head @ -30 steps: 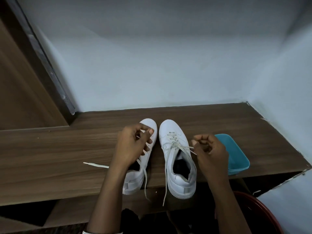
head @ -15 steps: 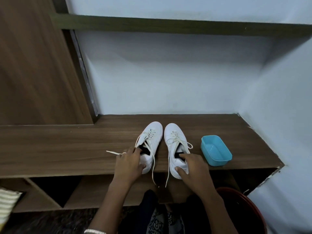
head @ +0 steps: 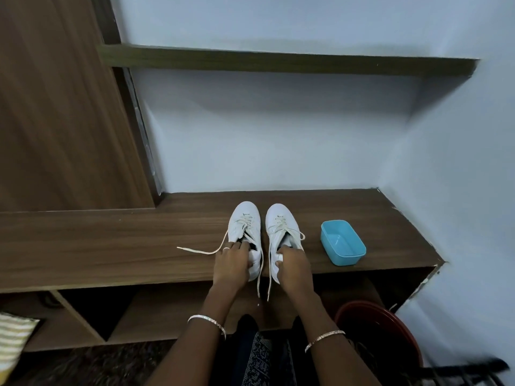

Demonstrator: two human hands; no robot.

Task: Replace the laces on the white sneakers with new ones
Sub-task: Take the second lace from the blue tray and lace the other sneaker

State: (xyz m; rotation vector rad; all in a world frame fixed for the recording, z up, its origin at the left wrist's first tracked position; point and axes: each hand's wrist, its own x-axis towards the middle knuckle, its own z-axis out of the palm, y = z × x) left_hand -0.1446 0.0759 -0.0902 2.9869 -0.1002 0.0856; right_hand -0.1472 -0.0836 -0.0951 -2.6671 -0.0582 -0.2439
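White left sneaker point(head: 245, 225) and right sneaker point(head: 279, 222) side by side on the bench point(head: 111, 240), toes toward the wall. Left grip point(head: 230, 264) holds the left sneaker's heel; right grip point(head: 293, 264) holds the right sneaker's. Blue tub point(head: 343, 243) stands beside them.

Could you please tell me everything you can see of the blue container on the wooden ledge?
The blue container is a small rectangular tub with rounded corners, light blue and plastic-looking. It is open-topped, with no lid in view, and looks empty. It stands upright on the wooden ledge, near the front edge and turned slightly askew to it. It sits to the right of the right sneaker, clearly apart from it. Only the ledge touches it.
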